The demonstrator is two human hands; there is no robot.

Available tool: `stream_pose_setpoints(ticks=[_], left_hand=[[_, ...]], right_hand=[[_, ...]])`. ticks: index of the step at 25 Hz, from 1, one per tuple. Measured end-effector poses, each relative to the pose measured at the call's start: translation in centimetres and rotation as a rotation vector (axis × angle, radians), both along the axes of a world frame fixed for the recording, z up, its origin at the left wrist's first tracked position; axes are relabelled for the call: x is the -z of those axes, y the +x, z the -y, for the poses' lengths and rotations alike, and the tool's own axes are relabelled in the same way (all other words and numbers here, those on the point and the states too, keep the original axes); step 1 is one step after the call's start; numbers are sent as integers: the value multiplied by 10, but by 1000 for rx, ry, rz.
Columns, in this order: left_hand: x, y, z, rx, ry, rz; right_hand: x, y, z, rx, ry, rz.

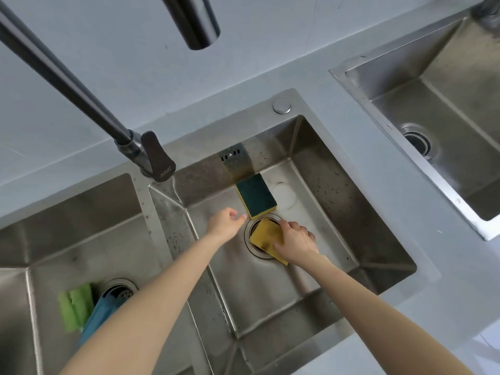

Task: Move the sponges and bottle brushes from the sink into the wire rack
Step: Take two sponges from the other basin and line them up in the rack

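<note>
R hand (296,240) grips flat yellow sponge (266,236) over steel sink (338,201).

We had both hands in the middle sink (338,190). One sponge (256,195) lay at its back wall, behind the drain (255,246). Our right hand (296,240) held a second sponge (266,238) over the drain; our left hand (226,223) hovered just left of it. Cloths (77,307) lay in the left basin (40,239) beside its drain. Another sink (433,104) sat to the right, and the tap (146,152) stood behind, between the left and middle basins.

Right hand (296,243) covers part of yellow sponge (266,236); sponge hides much of drain (255,249); left forearm hides blue cloth (101,313).
</note>
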State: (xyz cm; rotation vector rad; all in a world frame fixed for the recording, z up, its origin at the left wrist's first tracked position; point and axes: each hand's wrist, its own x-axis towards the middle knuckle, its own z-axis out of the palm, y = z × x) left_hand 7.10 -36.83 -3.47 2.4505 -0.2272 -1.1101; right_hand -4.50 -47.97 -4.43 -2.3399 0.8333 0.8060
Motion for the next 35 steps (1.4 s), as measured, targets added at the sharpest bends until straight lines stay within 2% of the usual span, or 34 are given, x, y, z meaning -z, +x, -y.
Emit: stream_pose_setpoints(ticks=[8,14,22,27,35], left_hand=[[29,2,27,-23,-2,9],[40,5,38,-199,-20,-50],[35,12,24,-369,-145,-162],[21,10,6,-477,-219,-167],[-19,-5,-23,-607,-391,-177]], right_hand=[[18,8,2,34,23,-24],[21,8,4,51,38,-25],[19,7,5,78,40,-42],[15,1,6,220,138,-12],[-23,-7,6,550,192,219]])
